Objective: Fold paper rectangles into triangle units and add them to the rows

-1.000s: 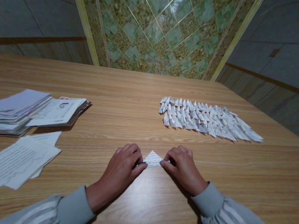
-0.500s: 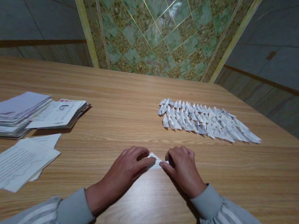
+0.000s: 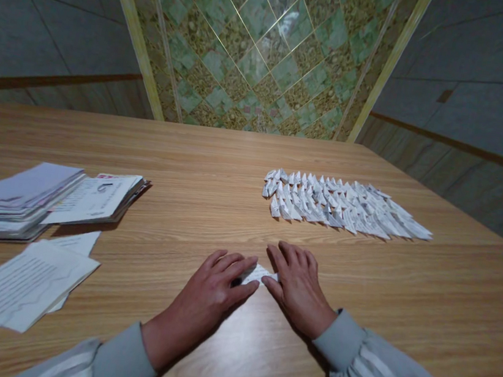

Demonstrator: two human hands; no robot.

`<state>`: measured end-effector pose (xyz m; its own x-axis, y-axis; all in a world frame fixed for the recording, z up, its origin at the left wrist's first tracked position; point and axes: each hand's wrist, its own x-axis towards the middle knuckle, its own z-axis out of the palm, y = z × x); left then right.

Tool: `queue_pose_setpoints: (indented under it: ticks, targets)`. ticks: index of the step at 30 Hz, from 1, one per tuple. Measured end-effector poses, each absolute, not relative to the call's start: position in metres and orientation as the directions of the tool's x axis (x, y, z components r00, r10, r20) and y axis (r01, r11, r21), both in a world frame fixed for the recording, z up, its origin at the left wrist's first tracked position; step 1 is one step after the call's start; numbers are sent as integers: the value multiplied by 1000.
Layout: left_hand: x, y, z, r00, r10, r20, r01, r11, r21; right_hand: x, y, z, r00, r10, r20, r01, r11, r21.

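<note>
A small folded piece of printed paper [image 3: 257,273] lies on the wooden table between my hands. From the left, my left hand [image 3: 217,281] has it between thumb and fingertips, with the thumb along its near edge. My right hand [image 3: 300,286] grips the other end, its thumb on the near side and its fingers reaching over the far side. Fingers cover both ends of the paper, so its full shape is hidden.
Beyond my right hand stand rows of small folded paper pieces [image 3: 324,201] with pointed tops. Loose printed sheets [image 3: 28,283] lie at the left, with a stack of papers [image 3: 14,194] and a second pile [image 3: 97,196] behind them. A tiled wall [image 3: 261,47] rises behind the table.
The right hand's fingers have straightened and moved a little left and over the paper. The left hand's fingers have opened out slightly, and more of the paper's top shows.
</note>
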<state>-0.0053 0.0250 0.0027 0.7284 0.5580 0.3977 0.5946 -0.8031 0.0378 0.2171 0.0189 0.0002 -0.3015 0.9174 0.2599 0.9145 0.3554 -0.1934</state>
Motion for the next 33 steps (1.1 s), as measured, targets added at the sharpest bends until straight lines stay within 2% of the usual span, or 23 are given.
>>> queue_pose_setpoints:
  ticks: [9, 13, 18, 21, 24, 28, 33]
  targets:
    - [-11, 27, 12, 686, 571, 451, 619, -784, 52, 237, 26, -3, -278, 929, 242, 904, 338, -260]
    - [-10, 26, 8, 673, 562, 480, 623, -781, 41, 232, 25, 8, -364, 868, 337, 829, 467, -306]
    - [-7, 23, 11, 570, 593, 568, 657, -744, 118, 211, 17, 20, -477, 763, 437, 716, 625, -310]
    - [-4, 20, 16, 538, 570, 621, 635, -758, 146, 204, 17, 19, -458, 723, 517, 702, 651, -288]
    - [-3, 18, 19, 530, 600, 599, 602, -764, 233, 204, 19, 18, -426, 700, 573, 675, 668, -313]
    - [-4, 17, 19, 559, 658, 505, 567, -748, 346, 202, 15, 22, -460, 694, 554, 625, 696, -353]
    - [-6, 18, 16, 539, 674, 505, 539, -737, 409, 201, 11, 31, -541, 734, 409, 604, 679, -418]
